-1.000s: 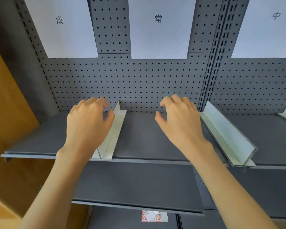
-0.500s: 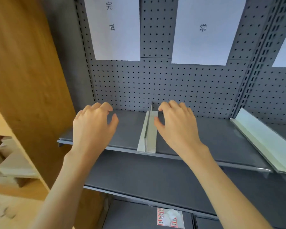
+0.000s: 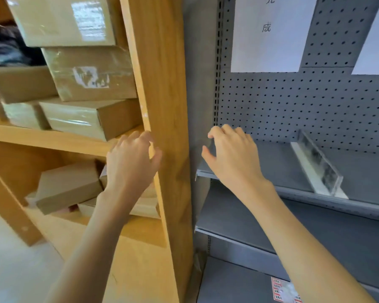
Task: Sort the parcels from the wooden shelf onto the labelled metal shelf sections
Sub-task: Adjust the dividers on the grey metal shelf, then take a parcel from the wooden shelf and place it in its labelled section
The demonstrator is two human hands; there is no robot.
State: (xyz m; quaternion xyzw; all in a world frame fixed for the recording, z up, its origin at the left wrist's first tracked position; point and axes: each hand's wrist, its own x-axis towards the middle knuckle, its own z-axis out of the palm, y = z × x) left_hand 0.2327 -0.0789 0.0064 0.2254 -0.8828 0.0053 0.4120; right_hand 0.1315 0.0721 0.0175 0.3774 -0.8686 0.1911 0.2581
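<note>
Both hands were empty, fingers loosely curled: left hand (image 3: 131, 162) before the wooden shelf (image 3: 162, 84) upright, right hand (image 3: 232, 156) over the metal shelf (image 3: 282, 162) left corner. Parcels (image 3: 90, 73) sat stacked on the wooden shelf.

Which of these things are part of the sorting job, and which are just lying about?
Job: cardboard parcels on the wooden shelf; grey metal shelf; paper label; clear divider; both empty hands, left hand, right hand.
Lying about: dark bundle; red sticker.
</note>
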